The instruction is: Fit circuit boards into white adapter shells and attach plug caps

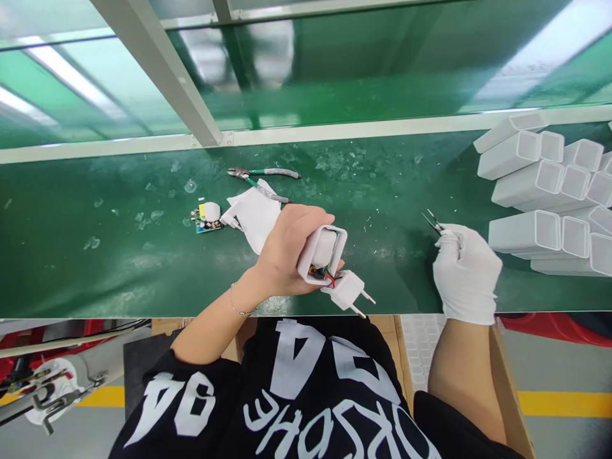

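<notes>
Housing (pixel 306 260), white and boxy, just right of mid-frame, clamped in bare left hand (pixel 282 248), open end toward the camera. Inside the opening, a pale block (pixel 325 247) and small electronic parts (pixel 316 271); cannot make out the deeper contents. Red and dark wires (pixel 329 279) at the lower corner of the opening, close to a white plug (pixel 343 291). Hangs just below and right of the opening, two metal pins (pixel 368 297) toward the lower right. Right hand (pixel 466 271), in a white glove, at right of the frame, well apart from the left; closed on thin dark tweezers (pixel 434 224), tips apart, aimed to the upper left. On the green table (pixel 71 268), left of center: loose circuit board (pixel 209 217) with yellow and white on top. Just beside it, crumpled white fabric (pixel 253 213), partly hidden behind the left hand. Above that, pliers (pixel 261 172), handles spread, one overlapping the fabric's top edge. Clear flecks (pixel 344 160) scattered across the upper middle. At the right edge, a stack of white cases (pixel 521 233), open ends mostly to the right. Thin bracelet (pixel 245 313) on left wrist; black shirt (pixel 315 331) with white print at bottom of frame.
</notes>
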Motion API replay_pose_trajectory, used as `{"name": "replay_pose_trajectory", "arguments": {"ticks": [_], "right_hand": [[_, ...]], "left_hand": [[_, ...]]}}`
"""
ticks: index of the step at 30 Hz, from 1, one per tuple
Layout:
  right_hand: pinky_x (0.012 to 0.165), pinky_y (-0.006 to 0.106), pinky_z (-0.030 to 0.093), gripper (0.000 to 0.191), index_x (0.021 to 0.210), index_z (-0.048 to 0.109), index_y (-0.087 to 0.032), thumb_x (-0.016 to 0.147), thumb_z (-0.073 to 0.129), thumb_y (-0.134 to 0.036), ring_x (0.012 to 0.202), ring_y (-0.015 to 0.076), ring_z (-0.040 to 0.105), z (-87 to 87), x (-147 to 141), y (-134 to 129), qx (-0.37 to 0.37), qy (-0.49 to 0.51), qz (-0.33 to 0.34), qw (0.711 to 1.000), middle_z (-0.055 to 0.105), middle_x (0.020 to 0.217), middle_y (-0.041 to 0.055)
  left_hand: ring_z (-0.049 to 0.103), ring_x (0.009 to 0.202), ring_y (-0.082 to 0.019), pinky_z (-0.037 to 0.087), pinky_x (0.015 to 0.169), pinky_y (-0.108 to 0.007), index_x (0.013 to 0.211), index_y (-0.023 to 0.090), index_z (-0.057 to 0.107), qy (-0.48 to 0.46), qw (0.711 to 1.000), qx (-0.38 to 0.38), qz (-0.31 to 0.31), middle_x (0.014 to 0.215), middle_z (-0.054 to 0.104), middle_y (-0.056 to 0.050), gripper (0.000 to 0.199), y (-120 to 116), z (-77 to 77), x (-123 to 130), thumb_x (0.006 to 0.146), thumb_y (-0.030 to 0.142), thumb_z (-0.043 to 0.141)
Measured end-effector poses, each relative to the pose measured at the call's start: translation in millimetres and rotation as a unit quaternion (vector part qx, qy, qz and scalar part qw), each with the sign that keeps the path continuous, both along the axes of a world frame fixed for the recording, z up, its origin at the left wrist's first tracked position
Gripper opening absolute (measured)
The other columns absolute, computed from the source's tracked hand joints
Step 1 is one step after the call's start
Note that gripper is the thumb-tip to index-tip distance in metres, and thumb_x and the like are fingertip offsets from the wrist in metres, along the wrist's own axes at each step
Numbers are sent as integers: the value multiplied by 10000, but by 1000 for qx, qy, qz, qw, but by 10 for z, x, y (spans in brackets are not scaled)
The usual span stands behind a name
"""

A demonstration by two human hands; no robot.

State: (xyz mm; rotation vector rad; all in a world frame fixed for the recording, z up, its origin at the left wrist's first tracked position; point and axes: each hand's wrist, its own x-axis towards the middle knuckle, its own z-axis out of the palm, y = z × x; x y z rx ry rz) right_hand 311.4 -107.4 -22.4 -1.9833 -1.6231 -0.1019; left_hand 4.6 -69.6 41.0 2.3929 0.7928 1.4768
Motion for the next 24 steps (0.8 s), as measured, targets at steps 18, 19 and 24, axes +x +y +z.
{"name": "replay_pose_trajectory", "arguments": {"ticks": [18,19,24], "right_hand": [[863,368,517,341,972,681,-212,968,384,-381,958,257,687,52,-57,-14,-57,3,11,998,744,1020,116],[856,364,512,345,970,684,-215,972,391,-396,942,254,682,62,-65,-17,-61,2,14,998,742,1004,110],[833,357,491,398,1009,708,-210,999,370,-419,892,244,646,67,-82,-11,-81,-17,14,996,703,918,97]], "left_hand": [[626,961,-228,536,798,-379,1259,193,479,20,1000,-19,5,1054,640,-100,448,-12,-30,0,910,408,660],[624,964,-229,536,801,-378,1257,188,477,27,999,-18,6,1056,639,-102,446,-5,-38,-1,903,381,669],[622,964,-254,534,811,-399,1287,165,456,82,997,-4,-5,1063,637,-123,502,44,-96,2,881,351,684]]}}
